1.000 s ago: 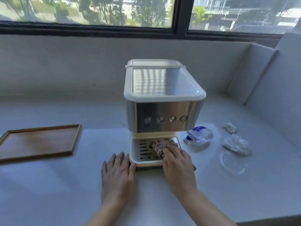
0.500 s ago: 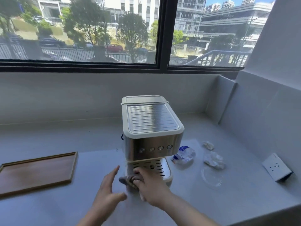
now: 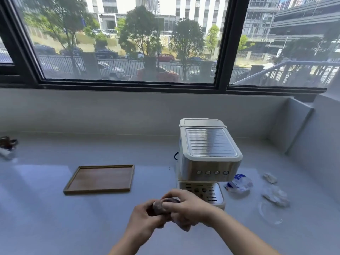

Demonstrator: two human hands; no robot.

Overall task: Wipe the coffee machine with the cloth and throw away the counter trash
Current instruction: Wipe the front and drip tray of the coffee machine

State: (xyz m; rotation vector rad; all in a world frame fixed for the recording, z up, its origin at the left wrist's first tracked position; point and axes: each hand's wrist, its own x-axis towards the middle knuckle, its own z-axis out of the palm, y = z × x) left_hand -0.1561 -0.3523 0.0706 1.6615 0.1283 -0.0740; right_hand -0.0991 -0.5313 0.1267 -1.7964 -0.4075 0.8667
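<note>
A cream and steel coffee machine [image 3: 208, 155] stands on the white counter [image 3: 55, 208], its drip tray facing me. In front of the tray, off the machine, my left hand [image 3: 145, 218] and my right hand [image 3: 187, 207] together grip a bunched brownish cloth [image 3: 161, 206]. To the machine's right lies the trash: a crumpled blue and white plastic wrapper [image 3: 239, 184], a small paper wad [image 3: 269, 177], a larger crumpled tissue [image 3: 276, 196] and a clear plastic lid [image 3: 269, 212].
A shallow wooden tray [image 3: 101, 178] lies left of the machine. A small dark object [image 3: 7, 144] sits at the far left edge. A low white wall and a wide window run behind the counter; a white side wall closes the right.
The cloth has come off the drip tray and both hands now hold it in front of the machine. My left hand left the counter. My view has swung up and left.
</note>
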